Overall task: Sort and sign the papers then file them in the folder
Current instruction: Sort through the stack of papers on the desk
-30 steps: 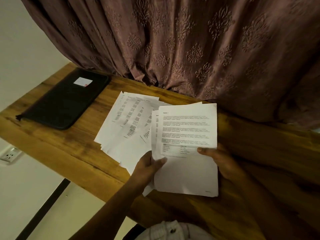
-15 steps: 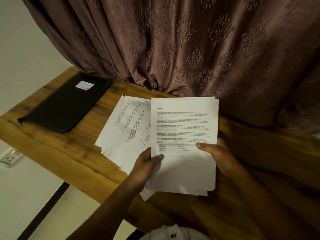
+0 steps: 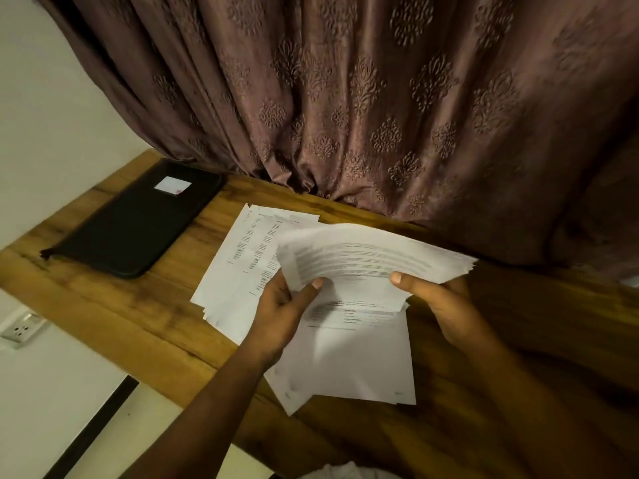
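Wooden bench [image 3: 103, 305] backed by a brown patterned curtain [image 3: 380, 98]; black folder [image 3: 138, 219] at its left end; left hand [image 3: 280, 312] and right hand [image 3: 439, 299] grip lifted papers [image 3: 373, 250], fingers [image 3: 404, 281] curled.

Centre on the held stack [image 3: 373, 250]. Curtain [image 3: 345, 115] is hanging onto the rear edge of the table [image 3: 518, 340] from 11 to 2 o'clock, closing off that side. Loose sheets [image 3: 235, 271] are lying fanned at 9 o'clock, just beside the left hand [image 3: 280, 312]. Black folder [image 3: 138, 219] is sitting farther out at 10, with a bare strip showing between. Bare wood is lying open from 3 to 5 o'clock, past the right hand [image 3: 446, 302].
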